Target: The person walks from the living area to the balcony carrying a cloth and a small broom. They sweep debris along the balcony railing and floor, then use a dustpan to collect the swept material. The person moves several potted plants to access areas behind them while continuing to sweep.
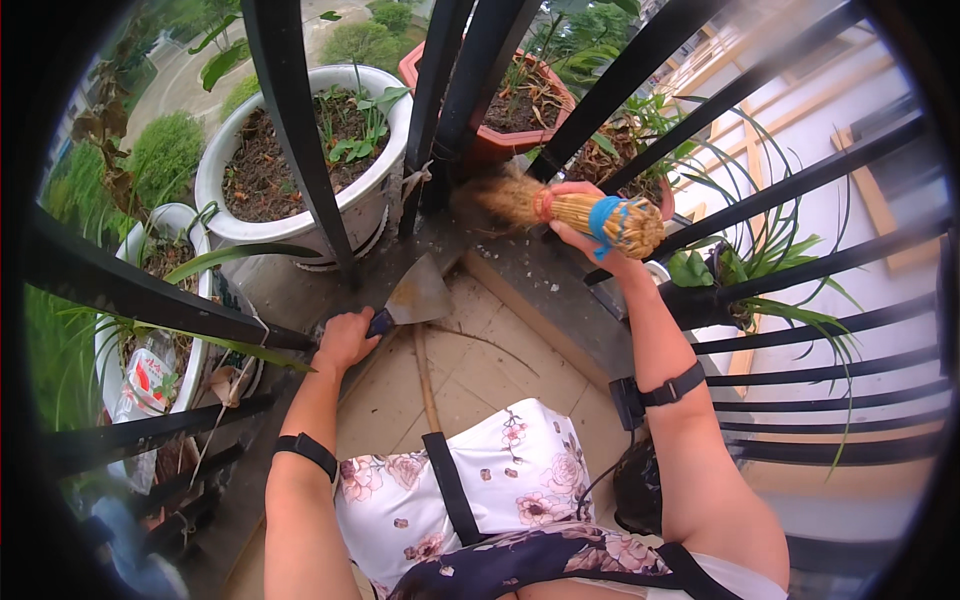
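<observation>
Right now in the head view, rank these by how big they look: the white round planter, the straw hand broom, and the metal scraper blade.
1. White round planter, clearly largest.
2. Straw hand broom, held in the right hand.
3. Metal scraper blade, held by the left hand; nearer the camera, yet looks smallest.

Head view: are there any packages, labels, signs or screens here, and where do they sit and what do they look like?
Plastic bottle: lying in the white planter at far left, clear and crumpled.
Its label: a red and white band around the bottle.
No signs or screens show.
</observation>
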`<state>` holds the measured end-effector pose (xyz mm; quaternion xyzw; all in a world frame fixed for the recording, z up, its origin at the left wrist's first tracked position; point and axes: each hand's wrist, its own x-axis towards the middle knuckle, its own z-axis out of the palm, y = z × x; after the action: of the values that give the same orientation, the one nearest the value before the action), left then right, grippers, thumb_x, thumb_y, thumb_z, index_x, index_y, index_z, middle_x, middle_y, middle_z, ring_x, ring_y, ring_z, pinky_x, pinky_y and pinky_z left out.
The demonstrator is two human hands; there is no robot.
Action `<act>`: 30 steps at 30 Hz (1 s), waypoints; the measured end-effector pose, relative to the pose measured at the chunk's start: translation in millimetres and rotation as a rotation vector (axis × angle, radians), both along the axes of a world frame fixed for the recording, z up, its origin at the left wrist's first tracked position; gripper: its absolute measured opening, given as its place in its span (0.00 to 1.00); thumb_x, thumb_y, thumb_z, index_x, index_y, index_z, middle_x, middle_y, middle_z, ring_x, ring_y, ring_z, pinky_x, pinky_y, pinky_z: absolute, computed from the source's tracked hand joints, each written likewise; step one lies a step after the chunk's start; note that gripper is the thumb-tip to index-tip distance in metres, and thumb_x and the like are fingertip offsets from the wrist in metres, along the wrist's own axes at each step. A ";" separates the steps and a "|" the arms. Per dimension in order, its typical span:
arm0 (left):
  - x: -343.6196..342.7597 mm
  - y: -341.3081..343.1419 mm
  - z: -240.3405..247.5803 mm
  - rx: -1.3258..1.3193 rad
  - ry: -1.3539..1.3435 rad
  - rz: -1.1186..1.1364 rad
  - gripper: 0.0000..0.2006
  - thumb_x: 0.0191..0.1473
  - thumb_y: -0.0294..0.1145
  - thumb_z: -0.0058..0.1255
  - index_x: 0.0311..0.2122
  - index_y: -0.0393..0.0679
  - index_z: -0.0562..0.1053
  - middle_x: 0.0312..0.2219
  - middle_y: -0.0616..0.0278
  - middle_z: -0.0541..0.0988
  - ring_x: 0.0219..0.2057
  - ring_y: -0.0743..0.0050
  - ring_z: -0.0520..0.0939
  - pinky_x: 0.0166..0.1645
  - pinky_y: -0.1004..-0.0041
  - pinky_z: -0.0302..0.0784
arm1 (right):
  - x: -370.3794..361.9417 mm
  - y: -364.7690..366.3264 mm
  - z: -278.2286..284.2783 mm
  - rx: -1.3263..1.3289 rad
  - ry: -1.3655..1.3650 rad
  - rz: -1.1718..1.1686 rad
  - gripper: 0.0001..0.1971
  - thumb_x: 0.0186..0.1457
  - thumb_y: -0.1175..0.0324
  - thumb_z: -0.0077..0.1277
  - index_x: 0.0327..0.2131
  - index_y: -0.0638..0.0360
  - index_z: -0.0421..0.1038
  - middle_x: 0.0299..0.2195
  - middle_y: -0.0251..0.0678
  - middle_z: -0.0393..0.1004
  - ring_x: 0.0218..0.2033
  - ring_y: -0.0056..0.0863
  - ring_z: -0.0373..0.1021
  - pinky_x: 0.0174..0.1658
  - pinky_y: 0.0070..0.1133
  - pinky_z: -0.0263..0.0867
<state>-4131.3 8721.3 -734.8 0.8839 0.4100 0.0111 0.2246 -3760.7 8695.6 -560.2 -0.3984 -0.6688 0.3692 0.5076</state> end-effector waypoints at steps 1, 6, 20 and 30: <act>-2.8 0.4 -0.6 -0.006 0.002 0.006 0.19 0.43 0.40 0.58 0.38 0.41 0.68 0.26 0.44 0.76 0.32 0.43 0.77 0.38 0.52 0.71 | -4.4 -2.7 0.0 0.092 0.112 -0.089 0.17 0.48 0.78 0.56 0.43 0.58 0.67 0.38 0.33 0.73 0.40 0.22 0.70 0.47 0.21 0.66; -17.3 -1.6 0.8 -0.022 0.051 0.016 0.20 0.44 0.40 0.58 0.39 0.41 0.68 0.25 0.44 0.77 0.32 0.43 0.77 0.38 0.53 0.72 | -40.3 -21.7 -2.3 -0.181 -0.238 -0.035 0.17 0.46 0.73 0.59 0.41 0.55 0.70 0.37 0.28 0.73 0.40 0.20 0.68 0.47 0.19 0.65; -44.5 -10.5 2.2 -0.014 0.051 0.030 0.19 0.43 0.41 0.59 0.37 0.41 0.67 0.25 0.43 0.77 0.32 0.41 0.77 0.37 0.52 0.72 | -25.9 -20.6 -1.5 -0.151 -0.244 0.090 0.15 0.46 0.75 0.58 0.40 0.55 0.69 0.34 0.28 0.73 0.36 0.19 0.69 0.41 0.20 0.67; -62.7 -13.2 0.8 0.020 0.082 0.008 0.19 0.44 0.40 0.58 0.38 0.41 0.68 0.24 0.46 0.78 0.30 0.43 0.78 0.35 0.53 0.73 | -46.0 -19.8 -4.6 -0.118 -0.376 -0.009 0.15 0.45 0.76 0.57 0.39 0.55 0.69 0.33 0.26 0.73 0.34 0.18 0.69 0.40 0.18 0.67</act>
<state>-4194.0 8708.0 -734.0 0.8842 0.4224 -0.0203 0.1985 -3806.7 8675.8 -564.8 -0.4925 -0.7273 0.3242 0.3511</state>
